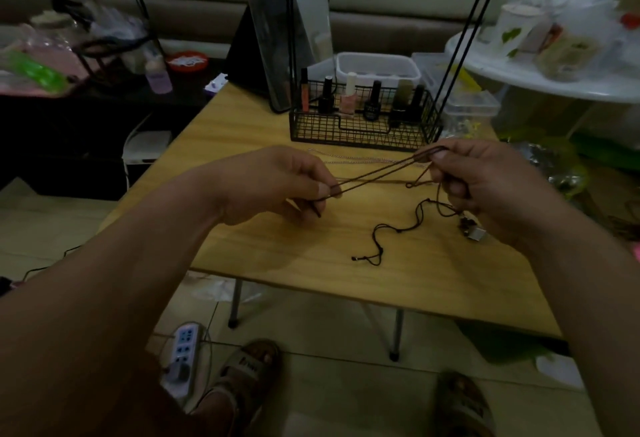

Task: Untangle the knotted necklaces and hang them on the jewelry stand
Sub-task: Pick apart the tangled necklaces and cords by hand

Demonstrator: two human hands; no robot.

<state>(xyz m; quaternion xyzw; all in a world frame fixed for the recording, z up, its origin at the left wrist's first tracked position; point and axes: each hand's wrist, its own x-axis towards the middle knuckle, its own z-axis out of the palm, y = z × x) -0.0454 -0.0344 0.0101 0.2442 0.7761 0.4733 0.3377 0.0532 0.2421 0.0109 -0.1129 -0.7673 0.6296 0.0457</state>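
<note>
A brown cord necklace [381,171] is stretched taut between my two hands above the wooden table [277,246]. My left hand [277,183] pinches one end of its loop. My right hand [485,183] pinches the other end, slightly higher. A black cord necklace [398,228] trails from my right hand down onto the table, with a silvery pendant [472,228] under that hand. A thin pale chain [363,159] lies on the table behind the hands. The jewelry stand's black wire basket base [363,128] stands just beyond, with black uprights [460,52] rising to hooks at the top edge.
Nail polish bottles [372,100] fill the wire basket. A tall mirror [277,31] and a white tub [377,67] stand behind it, clear plastic boxes [464,97] to the right. A power strip [181,353] lies on the floor beside my sandalled feet.
</note>
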